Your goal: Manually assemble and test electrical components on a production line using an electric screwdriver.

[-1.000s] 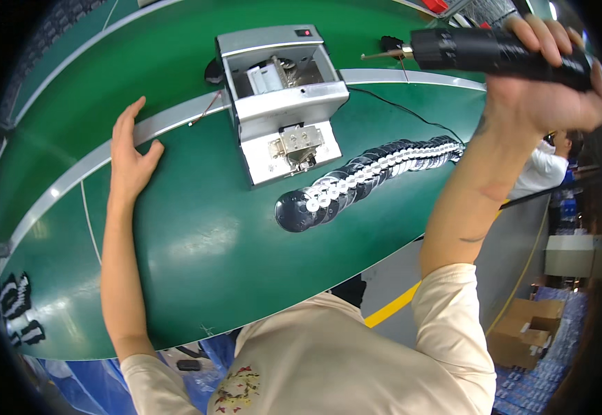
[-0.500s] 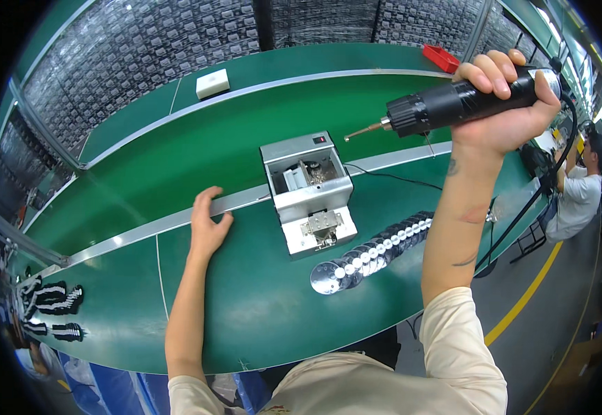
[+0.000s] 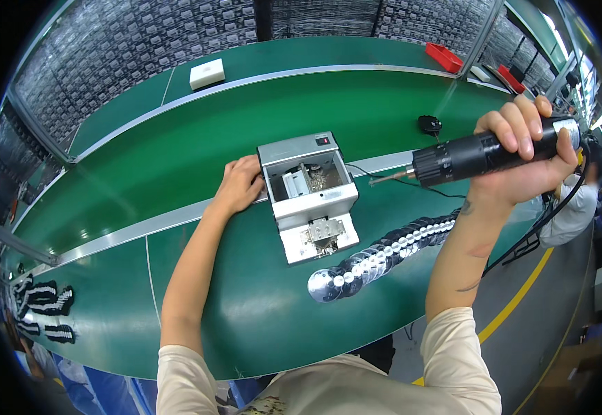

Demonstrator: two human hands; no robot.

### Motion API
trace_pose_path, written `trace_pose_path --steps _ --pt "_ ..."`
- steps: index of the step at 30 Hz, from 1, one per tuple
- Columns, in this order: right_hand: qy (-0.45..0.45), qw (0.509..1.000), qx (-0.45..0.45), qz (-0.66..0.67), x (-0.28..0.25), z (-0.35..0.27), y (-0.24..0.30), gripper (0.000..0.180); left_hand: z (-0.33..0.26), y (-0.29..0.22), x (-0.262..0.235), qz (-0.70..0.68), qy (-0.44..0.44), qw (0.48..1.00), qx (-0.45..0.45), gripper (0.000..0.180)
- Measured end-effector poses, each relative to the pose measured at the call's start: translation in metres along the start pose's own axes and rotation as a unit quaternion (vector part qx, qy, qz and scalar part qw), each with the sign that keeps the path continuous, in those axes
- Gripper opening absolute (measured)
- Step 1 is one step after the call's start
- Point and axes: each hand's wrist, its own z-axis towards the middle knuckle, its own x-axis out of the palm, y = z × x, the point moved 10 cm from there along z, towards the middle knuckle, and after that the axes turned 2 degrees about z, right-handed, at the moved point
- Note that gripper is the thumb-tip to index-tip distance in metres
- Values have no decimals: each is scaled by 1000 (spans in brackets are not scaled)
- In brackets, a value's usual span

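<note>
My right hand (image 3: 519, 155) is closed round a black electric screwdriver (image 3: 463, 155), raised over the right of the bench. Its thin bit (image 3: 391, 178) points left, apart from a silver box-shaped screw feeder (image 3: 315, 204). Small metal screws (image 3: 320, 181) lie in the feeder's top tray. Against the feeder's left side rests my left hand (image 3: 240, 183), holding nothing; its fingers are bent and a little apart, the tips partly hidden. In front of the feeder, a row of overlapping round discs (image 3: 377, 261), dark and silvery with white centres, runs toward the right.
The green bench (image 3: 245, 311) has a raised back shelf with a white box (image 3: 207, 73) and a red bin (image 3: 444, 57). More dark and white parts (image 3: 52, 304) lie far left. A black cable trails from the screwdriver. A co-worker (image 3: 574, 207) is at the right.
My left hand has moved right and up to the feeder's side. My right hand has lowered the screwdriver and shifted it right, with the bit now more level.
</note>
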Motion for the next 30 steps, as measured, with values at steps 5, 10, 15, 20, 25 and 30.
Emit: trace_pose_path --steps 5,10,15,20,25,30 --pt "40 999 -21 -15 -9 -16 -14 29 20 6 -1 49 -19 998 -36 39" --pt "35 997 -14 -65 -23 -17 -32 31 30 49 3 9 -68 995 -72 36" --pt "18 999 -14 -49 -37 -18 -56 32 4 60 -17 -43 -61 990 -116 33" --pt "3 994 -8 -107 -47 -12 -75 31 -32 64 -40 -50 -74 984 -152 34" --pt "-24 988 -18 -148 -52 -16 -88 31 -49 53 -48 -39 -93 984 -147 33" --pt "-42 977 -10 -208 -52 -20 -98 32 -49 44 -47 -43 -91 985 -137 32"
